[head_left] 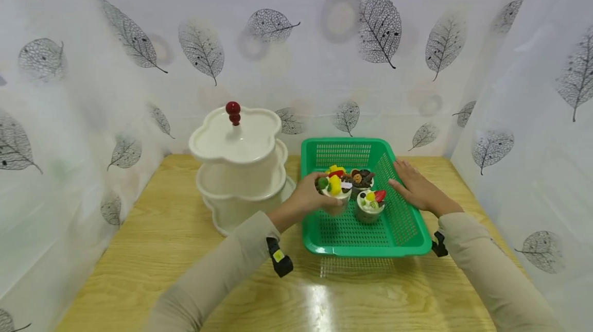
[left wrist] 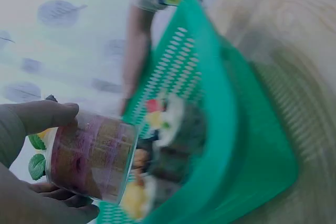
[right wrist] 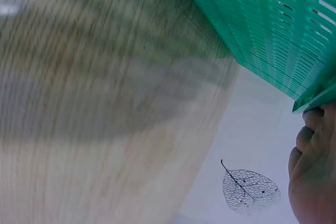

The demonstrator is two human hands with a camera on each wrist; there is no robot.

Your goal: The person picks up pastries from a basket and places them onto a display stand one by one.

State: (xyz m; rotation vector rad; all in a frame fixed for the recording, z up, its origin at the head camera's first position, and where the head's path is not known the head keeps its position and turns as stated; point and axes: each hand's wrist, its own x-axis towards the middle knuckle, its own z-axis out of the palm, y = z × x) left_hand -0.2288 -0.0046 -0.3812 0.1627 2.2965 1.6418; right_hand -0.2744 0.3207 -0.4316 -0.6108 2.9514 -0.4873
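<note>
My left hand (head_left: 306,195) grips a clear dessert cup (left wrist: 93,156) with layered pink and brown cake, thumb on one side and fingers on the other. Yellow, red and green fruit-like toppings cover its top. It is held over the left part of a green plastic basket (head_left: 343,248). Inside stand a cup with cream and a strawberry slice (head_left: 369,209), a chocolate-topped cup (head_left: 361,180) and a cup with yellow topping (head_left: 334,169), partly hidden behind my left hand. On the basket's right rim rests my right hand (head_left: 419,188), fingers extended, thumb apart.
A white tiered stand (head_left: 238,141) with wavy-edged trays and a red knob (head_left: 233,110) stands left of the basket, close to my left forearm. Both are on a wooden table (head_left: 153,249). A leaf-patterned white curtain (head_left: 287,74) surrounds the back and sides.
</note>
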